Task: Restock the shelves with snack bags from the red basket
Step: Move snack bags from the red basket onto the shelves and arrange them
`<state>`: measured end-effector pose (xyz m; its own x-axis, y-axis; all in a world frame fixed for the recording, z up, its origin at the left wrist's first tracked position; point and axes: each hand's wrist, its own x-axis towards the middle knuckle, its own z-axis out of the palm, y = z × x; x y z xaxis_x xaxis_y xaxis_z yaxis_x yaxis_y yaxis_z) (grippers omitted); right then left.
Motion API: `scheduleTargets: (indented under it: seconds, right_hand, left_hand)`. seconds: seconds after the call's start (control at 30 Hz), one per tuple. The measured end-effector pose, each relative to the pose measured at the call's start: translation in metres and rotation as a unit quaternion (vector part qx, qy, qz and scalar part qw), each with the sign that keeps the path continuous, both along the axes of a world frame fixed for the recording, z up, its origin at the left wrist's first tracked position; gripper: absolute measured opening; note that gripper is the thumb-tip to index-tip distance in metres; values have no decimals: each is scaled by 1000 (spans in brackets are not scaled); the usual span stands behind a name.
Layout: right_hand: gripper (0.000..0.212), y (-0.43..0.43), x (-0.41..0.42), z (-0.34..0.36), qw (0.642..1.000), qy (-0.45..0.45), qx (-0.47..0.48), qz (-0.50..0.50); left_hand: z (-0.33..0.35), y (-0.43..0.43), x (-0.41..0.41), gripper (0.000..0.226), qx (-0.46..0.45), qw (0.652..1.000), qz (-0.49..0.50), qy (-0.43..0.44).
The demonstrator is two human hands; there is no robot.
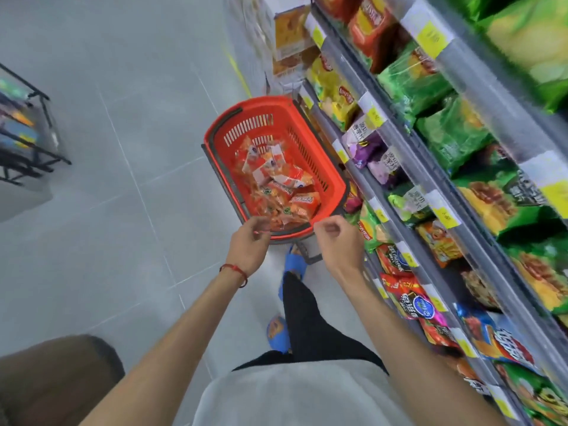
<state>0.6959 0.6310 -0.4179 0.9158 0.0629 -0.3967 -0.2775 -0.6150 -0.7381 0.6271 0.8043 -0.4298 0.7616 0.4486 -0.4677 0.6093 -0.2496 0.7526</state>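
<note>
On the grey floor [107,179] beside the stocked shelves [479,96], a red basket [261,103] holds orange snack bags [276,186]. Above its near rim, the left hand [247,244] hovers with fingers loosely curled, the right hand [338,241] in an empty fist.

Red plastic slotted basket [310,149] on the grey tiled floor [107,179]: mouth open upward, just ahead of my left grip [250,239] and right grip [336,238]. Grey metal shelves [408,158], packed with stocked snack bags [455,136], wall off its right side. To my left, open floor; black wire rack [30,142] well apart.
</note>
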Motion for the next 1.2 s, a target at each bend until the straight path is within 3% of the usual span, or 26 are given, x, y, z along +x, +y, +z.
scheduleTargets:
  seconds: [0.5,0.83,1.07,1.2]
  right_hand:
    - [15,118,148,-87,988,130,-84,25]
    - [18,154,176,-243,965,214,-134,-77]
    - [69,145,181,-368,946,255,-161,-119]
    - [95,139,182,-424,930,292,-193,-116]
  left_hand:
    - [-100,124,173,20,-71,987,-37,139]
    - [-253,184,244,22,-59,947,-208,239]
    - [-384,179,267,62,54,902,-319,286]
    - [-453,171,273,100,37,905,-310,288]
